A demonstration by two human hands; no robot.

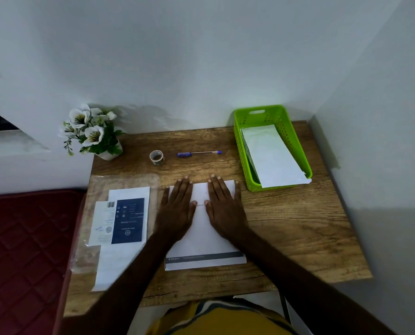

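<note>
Envelope: a flat white rectangular envelope (201, 228) is laid at the centre of the frame, on the near half of the table. A dark printed strip runs across its lower end. Its surface looks smooth and matte.
Left hand: the left hand (177, 211) is laid palm down on the left part of the envelope. Its fingers (183, 187) are held straight and close together, reaching to the envelope's upper edge, so the paper is pressed flat and nothing is gripped.
Right hand: the right hand (226, 209) is pressed palm down on the right part of the envelope in the same way, with its fingers straight. The two thumbs are turned toward each other and nearly meet over the middle of the envelope.
Table: a small rectangular table (298, 226) with a rough brown wood-grain top is set against pale walls.
Basket: a bright green plastic basket (276, 114) with perforated walls and a cut-out handle is seen at the upper right of the table. A long white envelope (271, 155) is leaned inside it, with its lower end sticking out over the rim.
Pen: a slim blue ballpoint pen (199, 153) is laid crosswise above the hands.
Tape: a small roll of clear tape (157, 157) is stood just left of the pen.
Flowers: white artificial flowers (92, 131) with green leaves in a small white pot are placed at the table's upper left corner.
Papers: at the left of the frame, a clear glossy plastic sleeve (124, 182) is spread under white sheets, a dark blue booklet (128, 221) and a barcoded white slip (103, 223).
Mattress: a dark red quilted mattress (20, 238) fills the lower left.
</note>
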